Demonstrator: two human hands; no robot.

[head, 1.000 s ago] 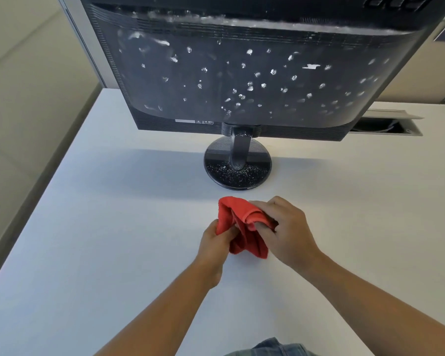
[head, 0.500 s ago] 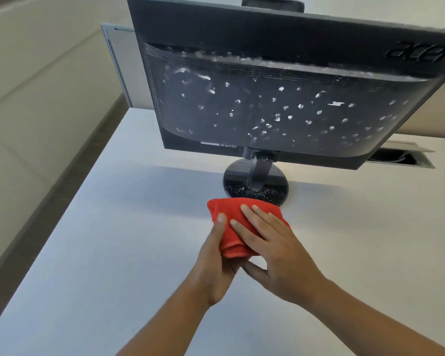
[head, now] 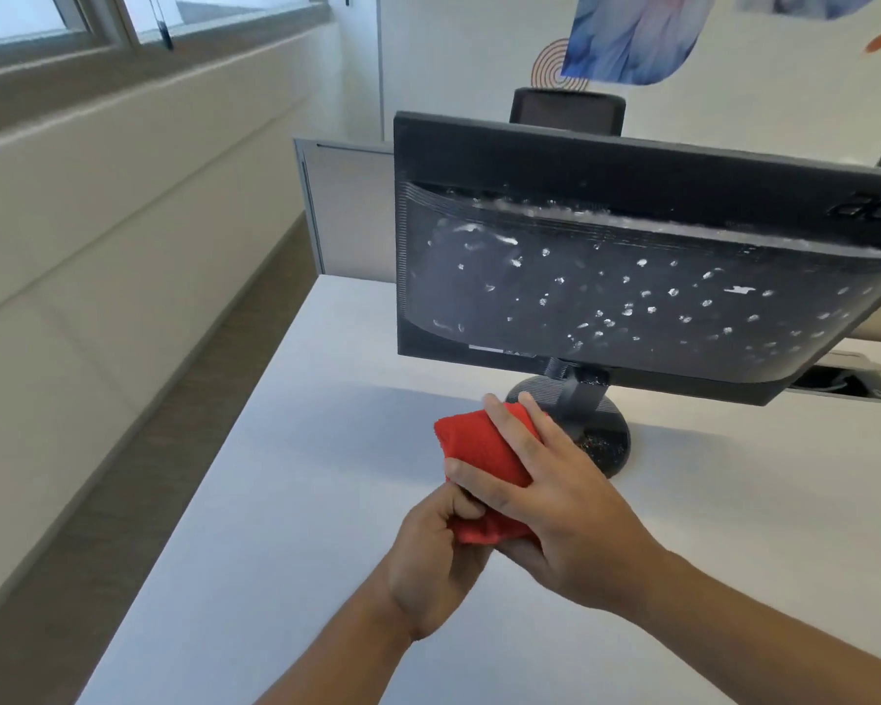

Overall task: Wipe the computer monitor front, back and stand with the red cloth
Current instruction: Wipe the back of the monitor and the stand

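Red cloth (head: 484, 450), soft, light and bunched, is held above the table (head: 275, 501) just before the computer monitor (head: 631, 297) stand (head: 606, 445). Right hand (head: 555, 506) fingers clasp over it; left hand (head: 428, 557) fingers pinch its lower edge. It probably handles best folded into a pad.

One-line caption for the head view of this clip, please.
The left hand and right hand hold the red cloth over the white desk, before the spotted black monitor and its round stand.

Gripping red cloth (head: 484, 445), left hand (head: 431, 557) and right hand (head: 560, 501), monitor (head: 631, 297) back perhaps droplet-spotted.
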